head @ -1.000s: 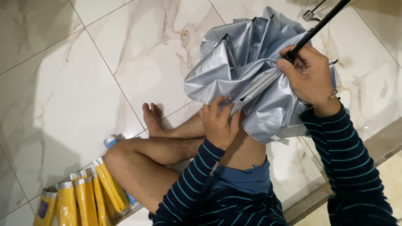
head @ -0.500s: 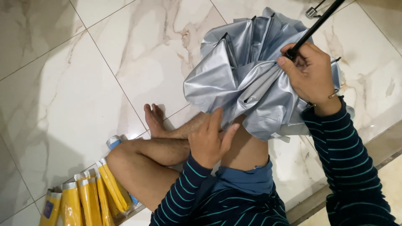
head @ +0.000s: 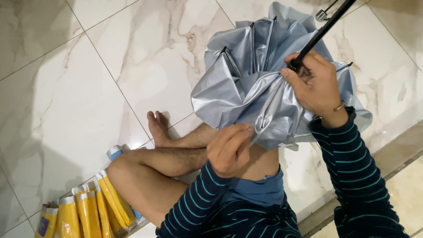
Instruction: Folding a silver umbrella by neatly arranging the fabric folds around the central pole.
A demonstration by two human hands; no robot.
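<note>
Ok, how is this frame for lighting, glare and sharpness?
Head view: evenly lit and sharp; soft sheen on the crumpled silver umbrella canopy and the glossy white marble floor tiles, nothing blown out; a faint shadow darkens the lower-left floor; the left hand and right hand show no motion blur.

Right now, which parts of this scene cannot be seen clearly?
- Umbrella shaft: its far end is cut off by the top edge of the head view.
- Right hand: its palm side is hidden, so its grip on the shaft is unclear.
- Silver canopy: folds cover most ribs.
- Left hand: fingers reach the fabric edge; contact is unclear.
- Yellow packets: cut by the bottom edge.
</note>
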